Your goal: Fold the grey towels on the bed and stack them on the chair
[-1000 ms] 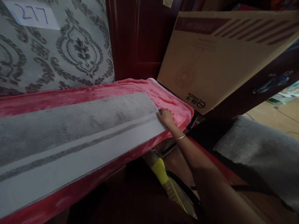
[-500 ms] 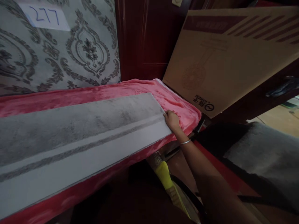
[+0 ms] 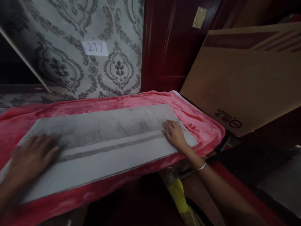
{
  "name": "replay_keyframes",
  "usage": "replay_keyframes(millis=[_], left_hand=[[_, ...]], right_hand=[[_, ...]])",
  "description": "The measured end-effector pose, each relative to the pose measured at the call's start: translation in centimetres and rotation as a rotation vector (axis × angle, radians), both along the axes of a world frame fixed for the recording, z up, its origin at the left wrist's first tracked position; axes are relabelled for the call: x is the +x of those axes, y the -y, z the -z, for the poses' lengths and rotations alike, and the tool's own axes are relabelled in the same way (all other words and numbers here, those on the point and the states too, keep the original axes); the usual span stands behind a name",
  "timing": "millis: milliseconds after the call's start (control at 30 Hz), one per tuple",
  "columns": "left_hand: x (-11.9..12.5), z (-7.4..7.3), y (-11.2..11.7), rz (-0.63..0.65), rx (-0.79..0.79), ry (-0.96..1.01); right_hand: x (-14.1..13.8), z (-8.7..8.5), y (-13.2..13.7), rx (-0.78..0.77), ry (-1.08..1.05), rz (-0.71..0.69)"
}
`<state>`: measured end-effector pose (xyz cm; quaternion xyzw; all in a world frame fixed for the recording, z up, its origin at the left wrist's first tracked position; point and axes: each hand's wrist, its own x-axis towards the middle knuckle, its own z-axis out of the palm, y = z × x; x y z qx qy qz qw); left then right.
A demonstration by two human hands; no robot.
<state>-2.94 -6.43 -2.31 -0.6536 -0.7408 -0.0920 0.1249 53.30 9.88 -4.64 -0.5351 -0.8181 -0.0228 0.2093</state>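
Spanning left to centre of frame: grey mat, lying on the pink cloth, long sides slanting up to the right, a dark stripe along its paler lower part. Right hand rests on the mat's right end, palm down, fingers loosely spread (silver bangle on that wrist). Left hand at lower left, over the mat's left end, fingers apart; blurred, so can't tell if touching. Card marked 277 on the patterned wall, upper left. Box tilted at upper right.
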Motion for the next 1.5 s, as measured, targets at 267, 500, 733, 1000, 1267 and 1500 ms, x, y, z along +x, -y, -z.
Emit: replay_keyframes(millis=[267,500,733,1000,1267,1500], left_hand=[[17.3,-0.1,-6.1,0.668,-0.233,0.105],[18.2,2.9,-6.5,0.727,-0.239,0.146],[12.1,2.0,-6.7,0.429,-0.219,0.1],[0.5,0.6,-4.1,-0.073,-0.148,0.027],[0.8,0.5,-3.3,-0.048,-0.045,0.043],[-2.1,1.2,-2.2,-0.148,-0.133,0.098]], right_hand=[[-7.4,0.3,2.3,-0.152,0.217,-0.491],[-6.4,1.8,0.6,-0.141,0.226,-0.502],[-2.8,3.1,-5.3,-0.129,0.235,-0.265],[2.7,4.5,-9.9,-0.156,0.21,0.032],[-4.4,3.4,-8.8,-0.039,0.201,-0.062],[-8.1,5.6,-9.7,-0.008,0.174,-0.265]])
